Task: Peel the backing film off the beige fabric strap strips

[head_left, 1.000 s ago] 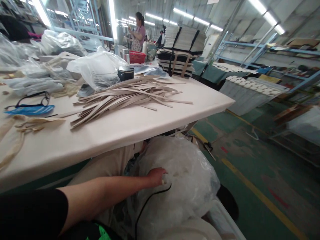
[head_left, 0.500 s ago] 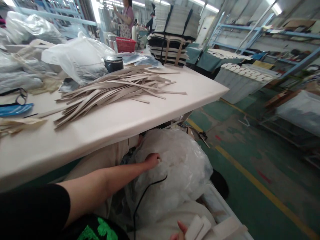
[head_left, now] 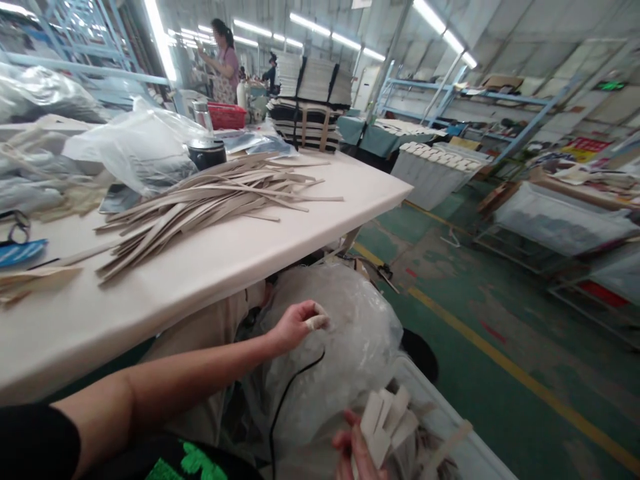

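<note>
My left hand [head_left: 299, 325] is over a large translucent plastic bag [head_left: 345, 300] beside the table. Its thumb and fingers, with pale coverings on the tips, are pressed together; whatever they may pinch is too small to make out. At the bottom, my right hand [head_left: 357, 450] holds a fanned bundle of short beige strips [head_left: 387, 420]. More strips lie behind it by the edge of a pale bin [head_left: 450, 427]. A black cord [head_left: 290, 387] runs down over the plastic. On the table [head_left: 240, 253] lies a loose pile of long beige strips [head_left: 200, 200].
A dark mug [head_left: 207, 155], a clear plastic bag [head_left: 135, 143] and glasses [head_left: 19, 230] are on the table. Strapped stacks [head_left: 307, 100] stand at its far end. A person [head_left: 225, 67] stands beyond. Racks with bags [head_left: 555, 217] line the right side.
The view has turned right and up. My left hand has lifted off the plastic bag, and my right hand has come further into view with the strips.
</note>
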Demonstrator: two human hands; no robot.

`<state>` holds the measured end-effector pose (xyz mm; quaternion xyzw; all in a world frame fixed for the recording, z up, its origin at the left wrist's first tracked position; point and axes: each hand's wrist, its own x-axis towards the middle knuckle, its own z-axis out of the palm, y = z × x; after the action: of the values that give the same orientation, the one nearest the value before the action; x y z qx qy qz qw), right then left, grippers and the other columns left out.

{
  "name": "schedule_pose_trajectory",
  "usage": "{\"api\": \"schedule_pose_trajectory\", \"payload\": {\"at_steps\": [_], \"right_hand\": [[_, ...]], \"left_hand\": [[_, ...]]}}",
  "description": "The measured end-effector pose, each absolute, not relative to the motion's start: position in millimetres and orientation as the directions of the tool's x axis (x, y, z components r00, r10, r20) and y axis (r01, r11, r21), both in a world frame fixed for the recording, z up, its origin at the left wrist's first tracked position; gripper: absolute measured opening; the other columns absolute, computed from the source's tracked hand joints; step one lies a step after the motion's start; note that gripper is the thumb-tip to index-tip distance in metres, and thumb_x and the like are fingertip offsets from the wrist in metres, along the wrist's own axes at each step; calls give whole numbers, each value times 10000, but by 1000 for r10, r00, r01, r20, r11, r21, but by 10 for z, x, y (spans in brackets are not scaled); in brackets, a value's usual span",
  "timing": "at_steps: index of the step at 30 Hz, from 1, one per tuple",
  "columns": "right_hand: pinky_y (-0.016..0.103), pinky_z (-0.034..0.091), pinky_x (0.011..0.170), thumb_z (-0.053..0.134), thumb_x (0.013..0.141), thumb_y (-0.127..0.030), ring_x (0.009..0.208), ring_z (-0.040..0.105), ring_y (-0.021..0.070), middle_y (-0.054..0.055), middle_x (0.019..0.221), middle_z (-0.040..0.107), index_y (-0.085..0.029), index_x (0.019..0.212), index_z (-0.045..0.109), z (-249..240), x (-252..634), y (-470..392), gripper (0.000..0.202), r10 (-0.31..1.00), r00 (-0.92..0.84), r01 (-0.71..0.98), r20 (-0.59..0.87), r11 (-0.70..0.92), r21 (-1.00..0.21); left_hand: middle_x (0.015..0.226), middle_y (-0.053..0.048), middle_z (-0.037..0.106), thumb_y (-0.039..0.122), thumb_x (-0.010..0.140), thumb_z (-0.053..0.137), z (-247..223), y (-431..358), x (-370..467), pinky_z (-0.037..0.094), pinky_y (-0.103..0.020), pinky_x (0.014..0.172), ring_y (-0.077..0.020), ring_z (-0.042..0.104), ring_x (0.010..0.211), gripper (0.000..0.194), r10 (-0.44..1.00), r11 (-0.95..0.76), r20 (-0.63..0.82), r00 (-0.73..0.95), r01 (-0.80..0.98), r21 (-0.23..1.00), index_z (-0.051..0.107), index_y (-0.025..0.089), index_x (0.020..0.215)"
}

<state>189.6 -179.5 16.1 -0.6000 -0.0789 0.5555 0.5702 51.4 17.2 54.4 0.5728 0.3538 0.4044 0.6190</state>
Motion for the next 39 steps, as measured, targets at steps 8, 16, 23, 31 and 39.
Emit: {"api": "schedule_pose_trajectory", "payload": {"at_steps": [8, 16, 23, 31, 39], "right_hand": [[172, 185, 380, 696, 686, -548, 356, 268, 5, -17, 721, 630, -200, 1198, 536, 573, 1486, -1368, 640, 811, 104, -668, -576, -373, -644], [174, 224, 371, 739, 643, -483, 373, 308, 27, -20, 619, 614, -121, 1149, 532, 643, 1517, -1278, 656, 820, 409, -311, -400, -286, -906], [185, 264, 328, 723, 652, -474, 351, 331, 32, 9, 700, 644, -117, 1105, 585, 755, 1591, -1267, 593, 824, 514, -29, -240, -264, -964], [194, 311, 333, 668, 686, -536, 374, 361, 50, 48, 778, 664, -122, 1110, 583, 648, 1469, -1247, 599, 824, 488, 88, -289, -376, -922], [180, 239, 350, 518, 755, -656, 326, 322, 38, 33, 664, 659, -148, 965, 567, 610, 1464, -1538, 552, 828, 425, 17, -366, -412, -911]], "left_hand": [[946, -102, 662, 278, 872, 493, 944, -534, -60, 461, -267, 860, -172, 620, 934, 146, 462, -491, 388, 798, -134, 861, 594, 178, 907], [1023, -123, 629, 396, 838, 539, 883, -666, -142, 449, -298, 888, -195, 589, 979, 258, 475, -502, 450, 756, -187, 844, 578, 177, 970], [883, -51, 647, 581, 692, 644, 680, -510, -103, 452, -236, 718, -162, 579, 798, 517, 584, 127, -174, 793, 122, 984, 642, 137, 958], [698, -16, 655, 527, 629, 712, 527, -566, -11, 433, -222, 667, -124, 565, 650, 409, 453, 360, -346, 821, 187, 914, 718, 146, 776], [597, -4, 558, 479, 481, 792, 516, -268, 48, 396, -242, 591, -87, 489, 538, 459, 641, 691, -529, 556, -118, 713, 575, 113, 654]]}}
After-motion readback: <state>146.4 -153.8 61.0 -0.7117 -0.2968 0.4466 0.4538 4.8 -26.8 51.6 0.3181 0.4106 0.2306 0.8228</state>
